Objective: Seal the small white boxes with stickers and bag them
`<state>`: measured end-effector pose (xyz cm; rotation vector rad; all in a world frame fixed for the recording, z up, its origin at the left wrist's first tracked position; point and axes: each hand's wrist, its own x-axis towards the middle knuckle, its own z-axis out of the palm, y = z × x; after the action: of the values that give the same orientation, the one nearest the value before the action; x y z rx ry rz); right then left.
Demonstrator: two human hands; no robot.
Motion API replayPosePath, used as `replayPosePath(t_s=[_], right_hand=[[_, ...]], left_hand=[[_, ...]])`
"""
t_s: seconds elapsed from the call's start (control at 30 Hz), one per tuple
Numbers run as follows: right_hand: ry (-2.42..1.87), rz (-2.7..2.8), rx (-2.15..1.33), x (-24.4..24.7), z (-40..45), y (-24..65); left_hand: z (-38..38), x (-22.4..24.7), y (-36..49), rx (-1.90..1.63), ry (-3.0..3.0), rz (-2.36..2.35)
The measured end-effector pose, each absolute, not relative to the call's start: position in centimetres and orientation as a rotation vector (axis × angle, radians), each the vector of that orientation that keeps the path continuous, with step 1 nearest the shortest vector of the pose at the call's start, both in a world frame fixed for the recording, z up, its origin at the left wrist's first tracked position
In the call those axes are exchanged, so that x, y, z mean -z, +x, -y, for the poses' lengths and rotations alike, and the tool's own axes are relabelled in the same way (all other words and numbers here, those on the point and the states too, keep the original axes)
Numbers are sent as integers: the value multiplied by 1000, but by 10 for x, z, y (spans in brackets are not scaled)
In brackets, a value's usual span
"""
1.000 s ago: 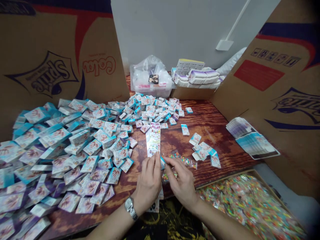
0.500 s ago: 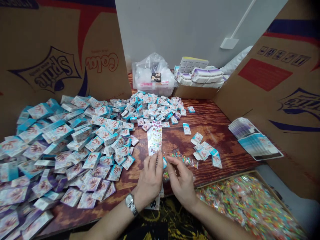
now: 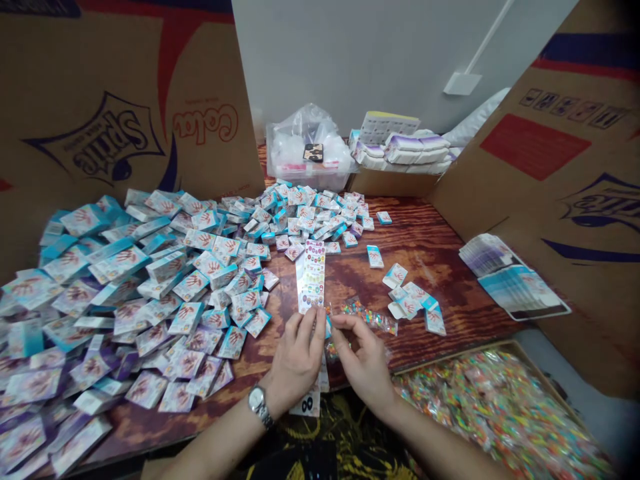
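Observation:
My left hand [image 3: 299, 347], with a silver watch on the wrist, has its fingers bent together over a small blue and white box [image 3: 328, 327], mostly hidden behind them. My right hand [image 3: 363, 357] meets the box's right side with thumb and index finger pinched. Beneath and beyond the left fingertips lies a long sticker strip [image 3: 314, 270] with coloured round prints. Small bags of colourful candy-like pieces [image 3: 370, 316] rest on the table just beyond the right hand. Several small cartons [image 3: 407, 300] lie to the right of them.
A big heap of small cartons [image 3: 185, 283] covers the left. Tall cardboard boxes stand left [image 3: 200, 73] and right [image 3: 530, 160]. A clear bin [image 3: 307, 170] is at the back. Flat cartons [image 3: 510, 277] lie right, above an open box of colourful packets [image 3: 480, 400].
The view has shifted slightly. My hands stay close together at the small box, with the right thumb and index finger moved very slightly.

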<state>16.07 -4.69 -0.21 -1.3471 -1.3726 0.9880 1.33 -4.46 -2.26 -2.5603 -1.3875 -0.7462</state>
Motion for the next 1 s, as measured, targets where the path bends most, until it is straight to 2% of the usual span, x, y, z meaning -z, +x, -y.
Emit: replayPosePath(t_s=[0.2,0.43,0.63,0.83,1.0], right_hand=[[-1269,1331,-1202,-4,33,166],[-1272,1585,-1064,-13,30,173],[-1311,1294,-1068,-5,48,160],[-1375,1249,-955,6,61,149],[-1291,1093,-1142,5,55,150]], left_hand=[[50,26,11,900,-2610,1330],[46,18,11,1031,-2737,1342],[45,16,14,1076,-2762,1462],[49,20,19,1099,-2676,1485],[46,21,16,1108,-2675,1375]])
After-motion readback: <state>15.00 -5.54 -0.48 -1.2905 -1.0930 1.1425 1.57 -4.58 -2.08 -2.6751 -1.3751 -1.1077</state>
